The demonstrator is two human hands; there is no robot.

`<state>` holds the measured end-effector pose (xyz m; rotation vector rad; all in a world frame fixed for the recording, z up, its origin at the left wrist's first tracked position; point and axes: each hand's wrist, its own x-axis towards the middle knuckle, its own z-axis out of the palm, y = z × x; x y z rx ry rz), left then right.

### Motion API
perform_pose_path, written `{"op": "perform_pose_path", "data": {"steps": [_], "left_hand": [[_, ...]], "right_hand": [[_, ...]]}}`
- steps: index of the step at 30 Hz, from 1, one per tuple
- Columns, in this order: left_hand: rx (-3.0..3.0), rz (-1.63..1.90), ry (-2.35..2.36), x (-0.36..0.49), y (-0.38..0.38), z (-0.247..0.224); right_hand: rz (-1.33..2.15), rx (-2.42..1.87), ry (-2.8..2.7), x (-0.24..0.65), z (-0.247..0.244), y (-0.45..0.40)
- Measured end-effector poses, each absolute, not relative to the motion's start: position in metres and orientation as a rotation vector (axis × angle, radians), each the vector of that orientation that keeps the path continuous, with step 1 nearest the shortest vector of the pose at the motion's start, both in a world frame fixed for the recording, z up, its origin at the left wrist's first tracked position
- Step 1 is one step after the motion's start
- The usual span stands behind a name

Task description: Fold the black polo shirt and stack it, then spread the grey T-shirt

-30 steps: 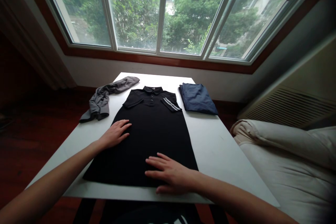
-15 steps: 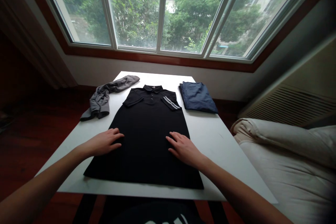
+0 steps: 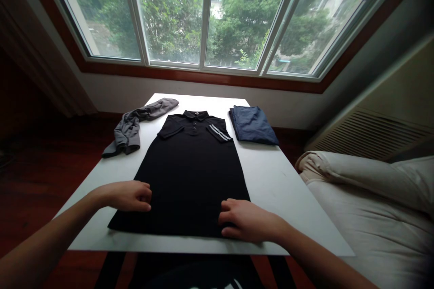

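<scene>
A black polo shirt lies flat on the white table, its collar toward the window and both short sleeves turned in over the chest; one sleeve shows two white stripes. Over the shirt's lower left side is my left hand, its fingers curled. My right hand is at the lower right part near the hem, fingers bent and closed. Whether either hand pinches fabric is hidden by the curled fingers.
A crumpled grey garment lies at the table's far left, partly over the edge. Folded dark blue cloth sits at the far right. A beige couch stands right of the table, and a window is behind it.
Both hands have moved toward the shirt's hem, the right one farther. Their fingers, spread before, are now curled in. The view has shifted slightly.
</scene>
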<state>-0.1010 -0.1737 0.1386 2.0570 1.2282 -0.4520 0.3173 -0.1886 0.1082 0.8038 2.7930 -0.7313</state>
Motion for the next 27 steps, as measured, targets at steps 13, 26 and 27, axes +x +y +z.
{"op": "perform_pose_path", "data": {"steps": [13, 26, 27], "left_hand": [[2.128, -0.025, 1.194, -0.087, -0.118, 0.105], [2.448, 0.356, 1.382, -0.058, -0.048, 0.049], [2.482, 0.388, 1.407, -0.057, -0.046, 0.046]], "right_hand": [[-0.660, 1.120, 2.971, 0.287, 0.082, -0.104], [-0.146, 1.464, 2.900, 0.251, 0.055, -0.039], [-0.102, 1.397, 2.938, 0.243, 0.055, -0.050]]}}
